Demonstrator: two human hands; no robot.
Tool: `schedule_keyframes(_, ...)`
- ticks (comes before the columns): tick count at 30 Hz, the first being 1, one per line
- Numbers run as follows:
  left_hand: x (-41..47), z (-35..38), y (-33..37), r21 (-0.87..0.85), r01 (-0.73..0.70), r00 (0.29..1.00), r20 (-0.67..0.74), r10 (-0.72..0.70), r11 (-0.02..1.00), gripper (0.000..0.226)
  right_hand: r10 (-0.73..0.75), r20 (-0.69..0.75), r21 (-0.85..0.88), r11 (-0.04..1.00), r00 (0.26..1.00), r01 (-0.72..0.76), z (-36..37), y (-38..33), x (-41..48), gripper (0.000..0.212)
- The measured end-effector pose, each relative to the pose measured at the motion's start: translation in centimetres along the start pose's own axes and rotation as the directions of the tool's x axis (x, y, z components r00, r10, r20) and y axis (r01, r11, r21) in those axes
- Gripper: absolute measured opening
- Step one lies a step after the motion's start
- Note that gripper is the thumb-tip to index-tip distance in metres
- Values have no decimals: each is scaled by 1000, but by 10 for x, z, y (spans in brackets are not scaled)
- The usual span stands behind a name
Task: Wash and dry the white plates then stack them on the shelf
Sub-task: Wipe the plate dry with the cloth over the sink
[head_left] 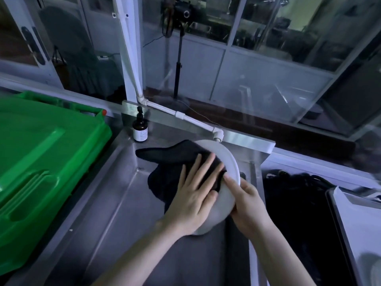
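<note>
A white plate (227,162) is held tilted above the steel sink (115,203). My right hand (248,205) grips the plate's right rim, thumb on its face. A black cloth (171,155) lies over the plate's left part, one corner sticking out to the left. My left hand (193,195) presses flat on the cloth with fingers spread and straight. The cloth and my hands hide much of the plate's face.
A green plastic bin lid (45,162) fills the left side. A dark pump bottle (140,129) stands at the sink's back corner. A white pipe with a tap (218,135) runs above the plate. A dark heap (296,207) and a white tray (358,228) lie at the right.
</note>
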State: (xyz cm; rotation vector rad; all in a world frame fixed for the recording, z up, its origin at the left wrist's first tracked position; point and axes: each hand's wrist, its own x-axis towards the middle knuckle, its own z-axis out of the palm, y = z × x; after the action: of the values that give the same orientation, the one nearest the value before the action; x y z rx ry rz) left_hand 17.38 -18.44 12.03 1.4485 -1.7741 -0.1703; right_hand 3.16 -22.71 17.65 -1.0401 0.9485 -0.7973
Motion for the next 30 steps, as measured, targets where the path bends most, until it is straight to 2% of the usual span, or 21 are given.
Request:
schedule_keyframes(3, 19, -15, -14, -1, -51, 998, 36, 51, 999, 54, 11, 36, -21, 1000, 999, -10, 6, 2, 1, 49)
schedule_keyframes(6, 39, -32, -34, -116, 104, 995, 16, -103, 988, 48, -8, 29, -133, 991, 1000, 11, 8, 4, -1, 68)
schedule_keyframes(8, 37, -35, -40, -144, 118, 993, 32, -114, 983, 47, -26, 22, -140, 990, 999, 29, 7, 2, -2, 64)
schedule_keyframes(12, 17, -24, -31, 2, -95, 991, 89, 95, 995, 55, 8, 26, -63, 998, 1000, -6, 10, 1, 0, 43)
schedule_keyframes(15, 19, -24, -30, 39, -194, 970, 153, 186, 980, 55, 36, 67, -92, 995, 997, -30, 13, 5, -3, 41)
schedule_keyframes(17, 26, -29, -39, 1, -168, 976, 141, 166, 986, 53, 45, 68, -135, 990, 997, -36, 11, 5, -7, 43)
schedule_keyframes(19, 30, -33, -53, -130, -43, 992, 112, 58, 991, 50, 27, 49, -145, 989, 998, -20, 8, 3, -8, 43)
schedule_keyframes(22, 18, -29, -69, -345, 173, 985, 85, -153, 922, 51, -7, -2, -11, 1000, 1000, 7, 1, -5, -9, 32)
schedule_keyframes(25, -6, -21, -65, -409, 255, 964, 39, -262, 876, 51, -21, -100, 167, 985, 995, 38, -1, -13, -6, 29)
schedule_keyframes(27, -20, -13, -49, -344, 208, 971, -40, -236, 916, 54, -16, -182, 272, 960, 983, 66, 2, -13, 0, 35)
schedule_keyframes(30, -28, -1, -14, -64, 135, 988, -73, -140, 989, 53, 29, -240, 422, 903, 970, 77, 20, -5, 7, 46)
